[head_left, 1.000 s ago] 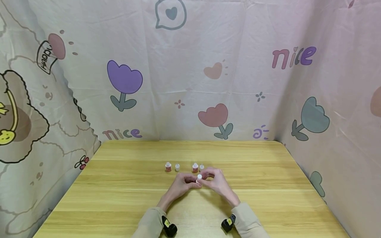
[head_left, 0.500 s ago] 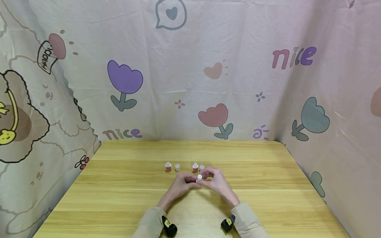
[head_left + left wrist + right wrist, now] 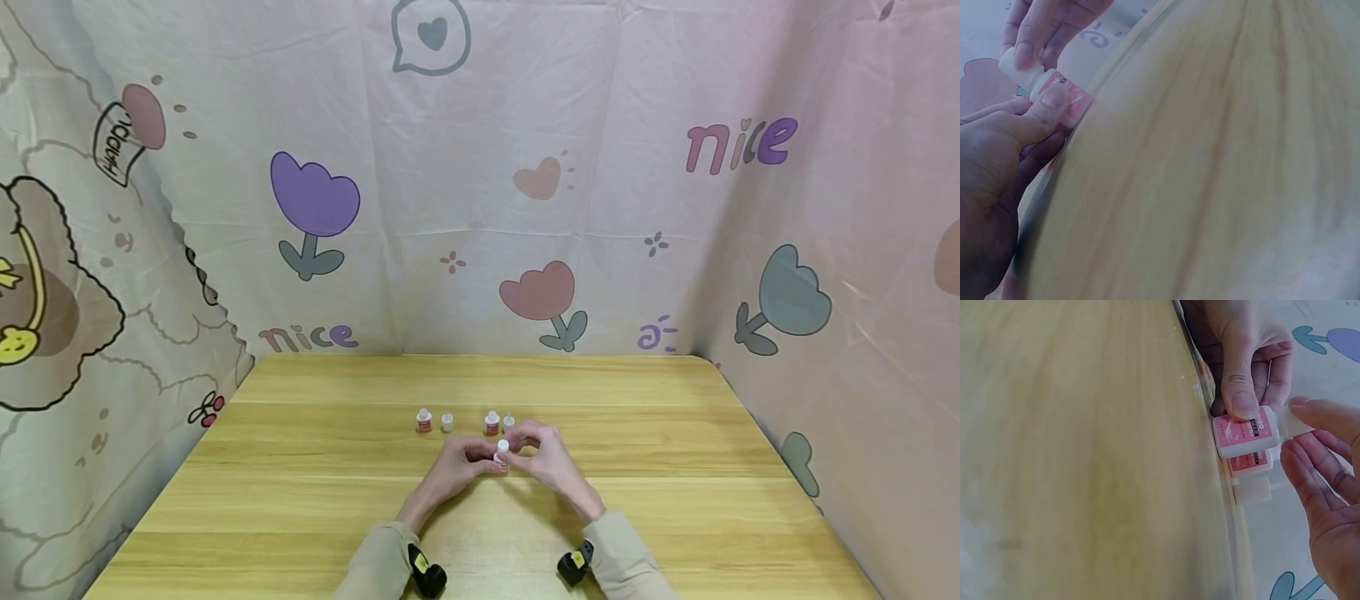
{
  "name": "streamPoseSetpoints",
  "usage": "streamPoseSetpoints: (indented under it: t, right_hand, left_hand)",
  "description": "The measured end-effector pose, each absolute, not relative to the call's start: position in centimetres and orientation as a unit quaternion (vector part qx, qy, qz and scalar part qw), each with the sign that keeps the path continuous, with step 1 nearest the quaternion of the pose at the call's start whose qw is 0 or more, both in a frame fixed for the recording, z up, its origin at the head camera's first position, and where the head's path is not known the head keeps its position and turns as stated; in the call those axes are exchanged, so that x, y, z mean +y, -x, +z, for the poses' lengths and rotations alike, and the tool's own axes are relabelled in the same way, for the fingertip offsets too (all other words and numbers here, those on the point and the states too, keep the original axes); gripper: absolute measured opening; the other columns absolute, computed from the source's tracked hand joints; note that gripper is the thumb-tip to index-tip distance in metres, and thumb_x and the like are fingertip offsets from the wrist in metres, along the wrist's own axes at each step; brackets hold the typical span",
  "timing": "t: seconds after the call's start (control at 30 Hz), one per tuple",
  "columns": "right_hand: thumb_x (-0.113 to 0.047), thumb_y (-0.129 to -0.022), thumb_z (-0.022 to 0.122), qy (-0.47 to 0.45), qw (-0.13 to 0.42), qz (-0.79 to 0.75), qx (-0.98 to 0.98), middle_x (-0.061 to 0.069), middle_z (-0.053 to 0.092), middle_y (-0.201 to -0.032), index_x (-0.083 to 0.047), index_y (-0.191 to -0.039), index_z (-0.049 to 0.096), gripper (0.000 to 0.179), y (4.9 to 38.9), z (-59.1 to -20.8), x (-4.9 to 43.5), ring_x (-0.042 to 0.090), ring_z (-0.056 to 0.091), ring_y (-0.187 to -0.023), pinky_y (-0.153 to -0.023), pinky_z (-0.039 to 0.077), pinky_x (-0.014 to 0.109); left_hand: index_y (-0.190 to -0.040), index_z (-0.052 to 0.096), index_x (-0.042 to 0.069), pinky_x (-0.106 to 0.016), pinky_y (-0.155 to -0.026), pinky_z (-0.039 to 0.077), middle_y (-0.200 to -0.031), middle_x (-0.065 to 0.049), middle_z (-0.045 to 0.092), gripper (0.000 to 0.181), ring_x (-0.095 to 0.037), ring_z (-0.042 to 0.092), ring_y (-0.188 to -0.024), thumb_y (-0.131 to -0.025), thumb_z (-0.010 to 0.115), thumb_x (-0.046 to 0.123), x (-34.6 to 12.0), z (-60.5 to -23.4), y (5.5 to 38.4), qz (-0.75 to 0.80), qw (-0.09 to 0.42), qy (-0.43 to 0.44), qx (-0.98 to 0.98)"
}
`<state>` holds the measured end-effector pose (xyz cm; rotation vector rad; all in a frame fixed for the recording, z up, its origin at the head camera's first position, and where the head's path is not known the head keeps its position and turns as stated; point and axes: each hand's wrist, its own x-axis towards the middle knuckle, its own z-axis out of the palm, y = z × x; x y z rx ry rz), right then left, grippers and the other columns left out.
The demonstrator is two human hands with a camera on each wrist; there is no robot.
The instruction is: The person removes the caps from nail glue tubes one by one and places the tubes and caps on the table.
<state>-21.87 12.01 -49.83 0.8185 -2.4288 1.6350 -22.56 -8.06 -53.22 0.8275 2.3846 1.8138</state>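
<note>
Just in front of a row of small items, both hands meet at one small glue bottle [image 3: 1235,442] with a pink label and a white cap [image 3: 503,446]. My left hand [image 3: 459,463] grips the bottle body, thumb across the label in the left wrist view. With thumb and fingers, my right hand [image 3: 551,460] pinches the white cap at the bottle's top. Behind them stand a second glue bottle [image 3: 492,423] and a loose white cap [image 3: 508,422] with a thin pin pointing up. The bottle is upright in the head view.
Further left on the wooden table [image 3: 300,500] stand another red-labelled bottle [image 3: 424,421] and a loose white cap [image 3: 447,422]. A printed cloth [image 3: 450,192] hangs behind the table's far edge and along both sides. Black cameras sit on both wrists.
Both hands stay in the same place on the bottle and its cap. Only slight finger shifts show around the bottle; the row behind is unmoved.
</note>
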Motion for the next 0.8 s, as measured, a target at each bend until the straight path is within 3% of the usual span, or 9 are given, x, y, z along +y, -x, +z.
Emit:
streamPoseSetpoints:
  t: [0.33,0.47,0.67,0.8]
  right_hand:
    - [-0.005,-0.081,0.081,-0.264,0.036,0.54,-0.798,0.014,0.073,-0.098,-0.003,-0.1,0.073,0.02,21.96,-49.93,12.08,0.018,0.068,-0.087,-0.087,0.06,0.041]
    - [-0.011,-0.08,0.084,-0.24,0.033,0.53,-0.813,0.009,0.074,-0.095,-0.006,-0.098,0.072,0.022,21.87,-49.71,12.03,0.014,0.067,-0.086,-0.086,0.06,0.037]
    - [-0.007,-0.081,0.083,-0.249,0.048,0.524,-0.813,0.009,0.073,-0.091,-0.006,-0.093,0.073,0.016,21.98,-49.87,11.92,0.008,0.064,-0.08,-0.081,0.06,0.037]
    - [-0.005,-0.082,0.081,-0.269,0.056,0.521,-0.808,0.011,0.073,-0.092,-0.005,-0.093,0.074,0.014,22.06,-49.91,12.0,0.009,0.065,-0.08,-0.08,0.061,0.039]
  left_hand:
    - [-0.102,0.078,0.005,-0.025,-0.08,0.061,-0.097,-0.014,0.079,0.02,-0.014,0.076,-0.088,-0.084,0.08,0.012,-8.18,-53.21,22.65,0.587,0.013,-0.281,0.759]
    - [-0.103,0.078,0.005,-0.024,-0.08,0.06,-0.098,-0.013,0.079,0.021,-0.014,0.076,-0.089,-0.084,0.08,0.013,-8.17,-53.2,22.65,0.585,0.014,-0.279,0.761]
    - [-0.102,0.078,0.005,-0.023,-0.079,0.06,-0.097,-0.013,0.079,0.021,-0.02,0.077,-0.089,-0.083,0.08,0.012,-8.17,-53.28,22.66,0.585,0.013,-0.279,0.762]
    - [-0.101,0.078,0.006,-0.023,-0.079,0.06,-0.097,-0.012,0.079,0.02,-0.014,0.076,-0.088,-0.083,0.08,0.014,-8.15,-53.31,22.65,0.582,0.012,-0.277,0.765]
